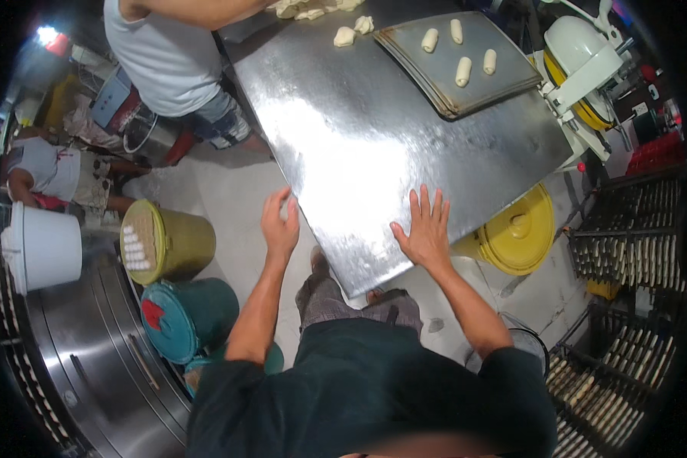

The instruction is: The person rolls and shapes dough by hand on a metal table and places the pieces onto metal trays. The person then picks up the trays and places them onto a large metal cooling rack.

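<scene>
My right hand [425, 235] rests on the steel table [374, 114] near its front corner, palm down, fingers spread and holding nothing. Just off the table's left edge is my left hand [280, 224], its thumb apart from slightly curved fingers, with nothing in it. Far across the steel top, several rolled pieces of dough [463, 72] lie spaced out on a dark baking tray [435, 65], which sits on top of another tray. Left of the trays are two small dough lumps [344, 37]. A larger heap of dough [313, 8] is partly cut off at the upper edge.
A person in a white sleeveless top [164, 57] stands at the table's far left; another person [49, 168] is farther left. Lidded green [198, 313] and yellow [183, 240] buckets stand left, a yellow bucket [517, 229] right. A white machine [576, 57] and loaded racks [626, 252] line the right.
</scene>
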Demonstrator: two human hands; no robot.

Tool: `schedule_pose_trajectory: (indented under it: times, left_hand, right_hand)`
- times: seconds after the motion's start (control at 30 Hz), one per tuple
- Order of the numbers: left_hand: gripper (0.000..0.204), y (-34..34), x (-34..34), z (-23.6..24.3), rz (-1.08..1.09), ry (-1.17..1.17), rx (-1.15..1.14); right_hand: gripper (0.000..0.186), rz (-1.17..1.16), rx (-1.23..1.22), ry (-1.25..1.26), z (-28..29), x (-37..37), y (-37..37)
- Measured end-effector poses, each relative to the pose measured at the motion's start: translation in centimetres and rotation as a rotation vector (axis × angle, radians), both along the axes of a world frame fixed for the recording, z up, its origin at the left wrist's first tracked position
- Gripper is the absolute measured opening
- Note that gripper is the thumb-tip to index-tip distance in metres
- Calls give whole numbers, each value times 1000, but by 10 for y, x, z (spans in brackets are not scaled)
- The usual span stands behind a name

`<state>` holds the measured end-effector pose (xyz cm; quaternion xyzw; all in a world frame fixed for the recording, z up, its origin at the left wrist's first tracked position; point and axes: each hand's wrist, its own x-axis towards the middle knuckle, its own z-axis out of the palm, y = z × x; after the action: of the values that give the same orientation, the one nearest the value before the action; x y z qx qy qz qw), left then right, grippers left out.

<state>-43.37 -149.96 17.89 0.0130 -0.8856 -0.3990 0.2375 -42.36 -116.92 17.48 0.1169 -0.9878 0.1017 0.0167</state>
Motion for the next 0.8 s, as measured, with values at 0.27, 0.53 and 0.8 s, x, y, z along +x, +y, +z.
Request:
schedule_pose_trajectory:
  times: [0.27,0.53,0.8]
  left_hand:
    - [84,78,-413,23,-93,-419,-193]
    - [56,108,-549,-15,-170,-119,-414]
    - [46,43,-379,-15,-1010,-148,-187]
  right_hand:
    - [76,-273,-150,-15,-2,9,-60]
    - [83,-394,-118,-69,-9,3,-54]
    - [70,-466,-82,72,-35,17,-45]
